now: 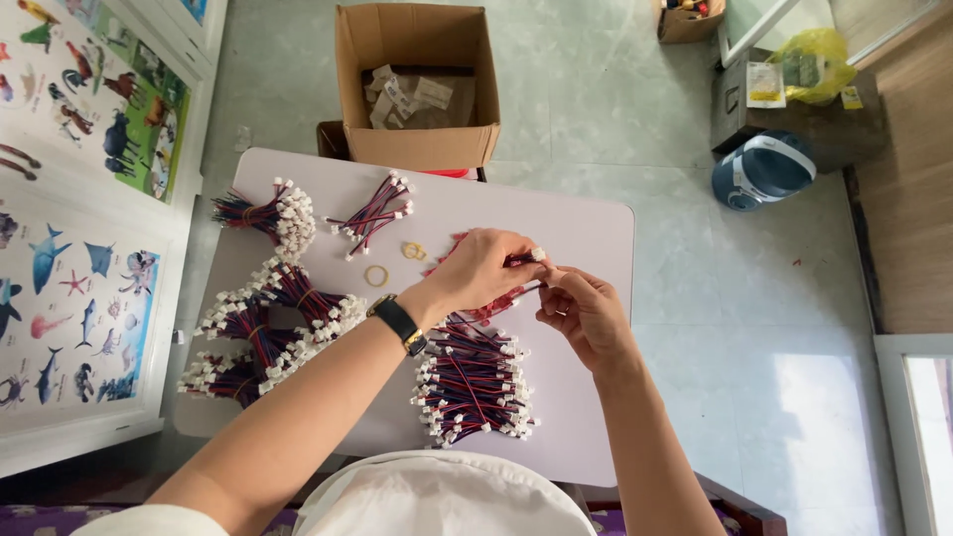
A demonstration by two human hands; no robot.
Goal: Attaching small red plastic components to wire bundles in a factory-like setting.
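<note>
My left hand (486, 268) grips a small bunch of red, blue and black wires with white plug connectors (524, 260) above the white table (586, 228). My right hand (586, 313) pinches the same bunch from the right, at its connector ends. Under both hands lies a flat pile of loose wire leads (475, 382). A black and gold watch (399, 323) is on my left wrist.
Tied wire bundles lie at the left (268, 328) and back left (270, 213), another bundle (372, 213) behind. Two rubber bands (377, 275) rest mid-table. An open cardboard box (417, 84) stands behind the table. A blue-grey appliance (762, 169) sits on the floor at the right.
</note>
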